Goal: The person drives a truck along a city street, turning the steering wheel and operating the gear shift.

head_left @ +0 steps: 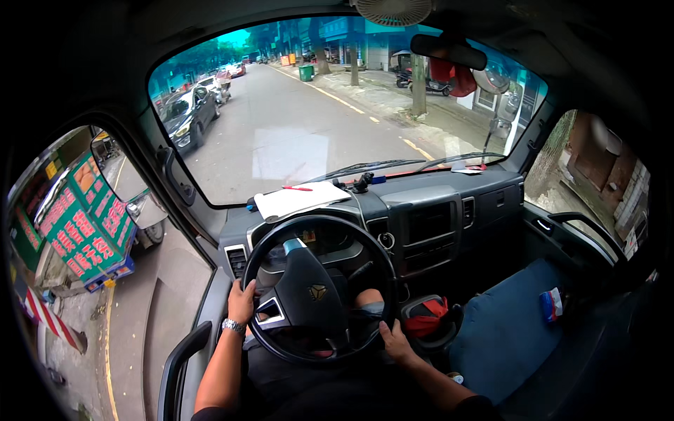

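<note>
A black steering wheel (306, 298) with a gold emblem on its hub fills the lower middle of the view. My left hand (241, 302), with a metal-band watch (234, 325) on the wrist, is closed round the left side of the rim. Low on the right side of the rim rests my right hand (397, 343), its thumb on the near face and its fingers curled behind. White papers (302, 199) lie on the dashboard beyond the wheel, a red pen (298, 188) on top of them.
Right of the wheel are a red cloth (427, 320) and a blue seat (502, 330) bearing a small blue-and-white packet (551, 305). Through the windshield, a dark car (188, 118) stands on the left of the road, trees line the right. A green sign board (88, 219) shows outside the left window.
</note>
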The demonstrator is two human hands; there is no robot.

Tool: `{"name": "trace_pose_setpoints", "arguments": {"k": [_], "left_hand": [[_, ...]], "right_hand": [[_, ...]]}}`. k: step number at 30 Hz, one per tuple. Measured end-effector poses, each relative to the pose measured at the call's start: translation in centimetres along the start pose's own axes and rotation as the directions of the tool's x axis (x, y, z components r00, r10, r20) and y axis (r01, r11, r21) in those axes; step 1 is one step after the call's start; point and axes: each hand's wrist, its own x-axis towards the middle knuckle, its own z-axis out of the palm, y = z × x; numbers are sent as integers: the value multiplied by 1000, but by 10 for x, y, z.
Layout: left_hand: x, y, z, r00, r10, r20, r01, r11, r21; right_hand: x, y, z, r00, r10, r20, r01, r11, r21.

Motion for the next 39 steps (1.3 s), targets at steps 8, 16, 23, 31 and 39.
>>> {"name": "trace_pose_setpoints", "arguments": {"k": [8, 16, 23, 31, 39], "left_hand": [[-82, -27, 19, 965, -96, -244, 20, 954, -299], [-185, -17, 64, 921, -323, -216, 170, 835, -524], [-182, -39, 63, 902, -374, -216, 140, 725, -675], [-24, -18, -11, 984, -43, -172, -11, 954, -300], [53, 31, -7, 997, 66, 48, -68, 997, 38]], "right_hand": [[-21, -17, 8, 993, -30, 111, 27, 999, 32], [-1, -24, 23, 991, 122, 60, -132, 775, 618], [68, -31, -10, 994, -46, -103, 96, 823, 560], [156, -87, -11, 774, -552, -309, 510, 834, -212], [190, -167, -1, 627, -769, -121, 636, 596, -490]]}}
